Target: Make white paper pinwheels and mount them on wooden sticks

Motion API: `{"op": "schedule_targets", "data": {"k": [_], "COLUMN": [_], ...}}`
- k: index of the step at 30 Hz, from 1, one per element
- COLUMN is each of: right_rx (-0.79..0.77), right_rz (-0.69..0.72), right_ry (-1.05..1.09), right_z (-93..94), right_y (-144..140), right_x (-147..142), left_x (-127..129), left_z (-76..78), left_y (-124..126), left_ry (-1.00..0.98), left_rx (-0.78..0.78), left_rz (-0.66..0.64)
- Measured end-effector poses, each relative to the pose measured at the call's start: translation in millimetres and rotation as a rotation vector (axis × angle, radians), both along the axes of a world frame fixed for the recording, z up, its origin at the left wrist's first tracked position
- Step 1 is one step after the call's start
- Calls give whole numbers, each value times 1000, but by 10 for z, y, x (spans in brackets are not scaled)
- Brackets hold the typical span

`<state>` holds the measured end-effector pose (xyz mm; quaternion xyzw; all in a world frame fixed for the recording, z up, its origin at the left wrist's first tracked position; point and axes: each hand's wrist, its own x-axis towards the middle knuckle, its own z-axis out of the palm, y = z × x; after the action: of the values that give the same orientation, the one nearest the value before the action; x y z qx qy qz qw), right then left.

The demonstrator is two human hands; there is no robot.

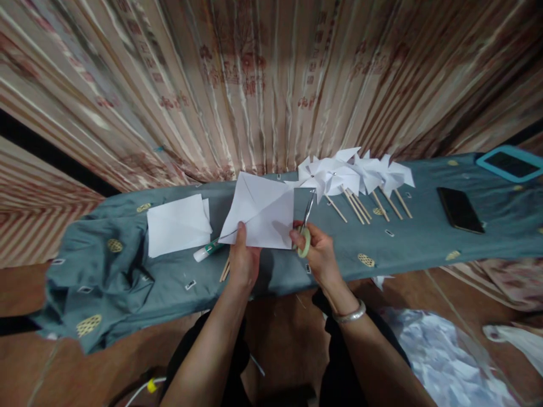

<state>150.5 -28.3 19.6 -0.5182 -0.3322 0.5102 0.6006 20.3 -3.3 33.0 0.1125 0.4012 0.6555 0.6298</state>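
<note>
A white square sheet of paper (267, 212) with diagonal lines and cuts from its corners is pinched at its lower left edge by my left hand (246, 257). At the sheet's right edge, my right hand (318, 249) grips a pair of scissors (304, 240) with pale green handles, blades pointing up and away. The fingertips of that hand also seem to touch the paper. Beneath the sheet's left side lies a glue stick (203, 251), partly covered, and the ends of some wooden sticks (224, 270) show below it.
A stack of white paper (176, 225) lies at the left. Several paper pinwheels (352, 172) on wooden sticks lie at the back right, beside a black phone (460, 210) and a blue-framed device (511, 163). A bag of white paper pieces (449, 350) sits on the floor.
</note>
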Motion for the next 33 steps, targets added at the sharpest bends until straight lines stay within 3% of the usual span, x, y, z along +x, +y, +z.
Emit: {"op": "schedule_targets", "data": {"k": [8, 12, 20, 33], "right_rx": [-61, -88, -123, -132], "right_rz": [547, 718, 734, 685], "right_ry": [-192, -210, -165, -176], "right_z": [-85, -133, -138, -137], "right_y": [-292, -382, -411, -413], "right_x": [240, 275, 236, 217], "left_x": [-220, -229, -208, -169], "left_z": [2, -26, -110, -156], "left_y": [85, 96, 96, 71], "left_ry": [18, 14, 36, 84], "left_rx": [-24, -7, 33, 45], "left_rz": [74, 78, 3, -3]}}
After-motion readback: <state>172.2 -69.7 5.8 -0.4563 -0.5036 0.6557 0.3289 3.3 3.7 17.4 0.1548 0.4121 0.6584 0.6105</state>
